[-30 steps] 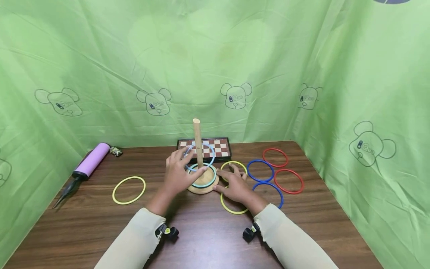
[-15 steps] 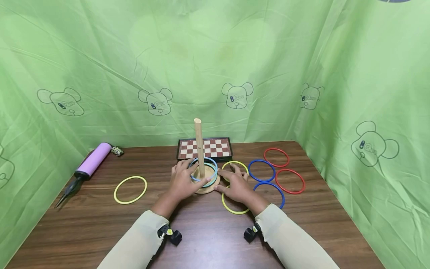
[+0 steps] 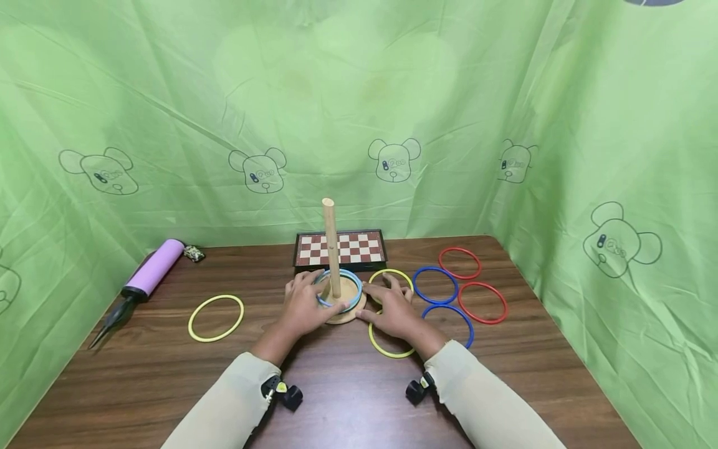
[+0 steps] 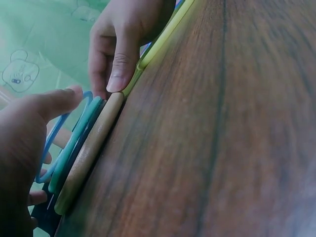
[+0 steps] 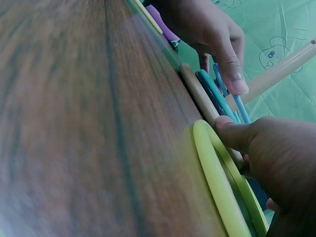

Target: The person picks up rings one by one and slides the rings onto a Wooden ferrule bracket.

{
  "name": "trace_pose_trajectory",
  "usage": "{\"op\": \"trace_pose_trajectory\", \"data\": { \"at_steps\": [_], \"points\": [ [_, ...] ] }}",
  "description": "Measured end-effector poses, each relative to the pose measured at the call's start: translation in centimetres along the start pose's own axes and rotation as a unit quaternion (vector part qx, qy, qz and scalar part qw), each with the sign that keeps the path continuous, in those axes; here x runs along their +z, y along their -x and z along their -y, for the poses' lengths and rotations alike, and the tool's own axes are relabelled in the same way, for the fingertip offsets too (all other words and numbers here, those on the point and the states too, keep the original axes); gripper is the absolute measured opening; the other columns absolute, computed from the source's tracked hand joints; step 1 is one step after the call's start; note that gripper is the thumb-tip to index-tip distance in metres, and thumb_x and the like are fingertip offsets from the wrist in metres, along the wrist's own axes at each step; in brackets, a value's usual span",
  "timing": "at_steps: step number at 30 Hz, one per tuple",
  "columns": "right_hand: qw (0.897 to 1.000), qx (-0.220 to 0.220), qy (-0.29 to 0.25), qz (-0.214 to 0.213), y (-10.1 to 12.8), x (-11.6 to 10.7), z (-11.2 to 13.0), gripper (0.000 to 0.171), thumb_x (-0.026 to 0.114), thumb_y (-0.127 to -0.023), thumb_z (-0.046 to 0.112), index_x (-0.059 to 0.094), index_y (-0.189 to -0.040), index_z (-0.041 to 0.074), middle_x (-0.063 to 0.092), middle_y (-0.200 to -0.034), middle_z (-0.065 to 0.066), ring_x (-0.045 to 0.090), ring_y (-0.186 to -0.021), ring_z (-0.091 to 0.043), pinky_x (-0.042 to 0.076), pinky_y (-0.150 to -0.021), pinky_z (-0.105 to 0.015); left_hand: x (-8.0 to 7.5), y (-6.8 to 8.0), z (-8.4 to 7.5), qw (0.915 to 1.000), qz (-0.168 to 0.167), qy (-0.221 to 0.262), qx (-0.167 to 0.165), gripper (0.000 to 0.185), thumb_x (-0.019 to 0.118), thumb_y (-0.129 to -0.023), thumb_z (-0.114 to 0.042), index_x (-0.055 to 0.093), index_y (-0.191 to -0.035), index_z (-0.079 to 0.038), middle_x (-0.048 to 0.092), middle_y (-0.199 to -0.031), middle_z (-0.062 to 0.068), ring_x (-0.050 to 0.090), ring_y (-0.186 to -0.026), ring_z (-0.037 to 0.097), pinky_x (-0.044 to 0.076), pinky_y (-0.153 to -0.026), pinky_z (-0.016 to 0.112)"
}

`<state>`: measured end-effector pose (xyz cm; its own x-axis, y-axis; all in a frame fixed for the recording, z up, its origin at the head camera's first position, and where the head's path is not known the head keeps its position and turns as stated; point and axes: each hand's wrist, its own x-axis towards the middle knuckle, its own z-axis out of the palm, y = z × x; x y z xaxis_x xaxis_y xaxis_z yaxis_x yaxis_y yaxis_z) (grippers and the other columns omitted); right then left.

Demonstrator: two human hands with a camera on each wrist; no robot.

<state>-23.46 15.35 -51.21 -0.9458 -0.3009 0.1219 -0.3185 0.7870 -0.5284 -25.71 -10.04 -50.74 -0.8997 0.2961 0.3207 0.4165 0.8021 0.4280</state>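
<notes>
A wooden peg (image 3: 331, 240) stands upright on its round wooden base (image 3: 349, 290) in the middle of the table. My left hand (image 3: 303, 304) holds a light blue ring (image 5: 241, 108) between thumb and fingers, with the peg passing through it. In the left wrist view this ring is tilted just over a teal ring (image 4: 74, 144), which lies flat on the base with a dark ring under it. On the other side, my right hand (image 3: 395, 310) pinches the base's right edge, thumb in front. Its fingers reach over two yellow rings (image 3: 392, 356) on the table.
Two blue rings (image 3: 435, 268) and two red rings (image 3: 483, 284) lie at the right. Another yellow ring (image 3: 209, 340) is at the left, near a purple hand pump (image 3: 159, 268). Behind the peg sits a checkered board (image 3: 367, 246). Green cloth (image 3: 336, 93) hangs around the table.
My left hand has lowered the light blue ring down the peg, from well above the base to close over the teal ring. My right hand has stayed at the base's edge.
</notes>
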Motion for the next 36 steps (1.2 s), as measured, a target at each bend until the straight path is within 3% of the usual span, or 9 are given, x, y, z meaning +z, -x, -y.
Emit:
{"op": "trace_pose_trajectory", "data": {
  "at_steps": [20, 27, 36],
  "points": [
    [1.000, 0.004, 0.002, 0.004, 0.0, 0.0, 0.1, 0.063, 0.078, -0.100, 0.050, 0.062, -0.157, 0.027, 0.064, -0.159, 0.001, 0.018, -0.169, -0.043, 0.017, -0.121, -0.077, -0.3, 0.1, 0.2, 0.9993, 0.033, -0.009, -0.013, 0.086, 0.081, -0.086, -0.071, 0.067, -0.152, -0.018, 0.053, -0.164, 0.024, 0.043, -0.152, 0.050, 0.034, -0.119, 0.072],
    [1.000, 0.005, -0.005, 0.005, 0.0, 0.0, 0.2, 0.064, 0.079, -0.100, 0.050, 0.061, -0.158, 0.029, 0.062, -0.161, 0.000, 0.017, -0.169, -0.043, 0.017, -0.120, -0.076, -1.2, 0.1, 0.9, 0.9996, 0.000, -0.029, -0.004, 0.089, 0.079, -0.085, -0.075, 0.071, -0.147, -0.013, 0.056, -0.160, 0.023, 0.046, -0.148, 0.049, 0.036, -0.117, 0.071],
    [1.000, 0.007, -0.011, 0.002, -0.1, 0.1, 0.0, 0.063, 0.080, -0.099, 0.049, 0.063, -0.156, 0.026, 0.063, -0.161, 0.000, 0.016, -0.170, -0.042, 0.016, -0.120, -0.075, -3.3, 1.2, 3.8, 0.9986, -0.041, -0.028, -0.019, 0.081, 0.080, -0.090, -0.066, 0.068, -0.150, -0.013, 0.054, -0.160, 0.021, 0.047, -0.146, 0.049, 0.034, -0.115, 0.076]
  ]
}}
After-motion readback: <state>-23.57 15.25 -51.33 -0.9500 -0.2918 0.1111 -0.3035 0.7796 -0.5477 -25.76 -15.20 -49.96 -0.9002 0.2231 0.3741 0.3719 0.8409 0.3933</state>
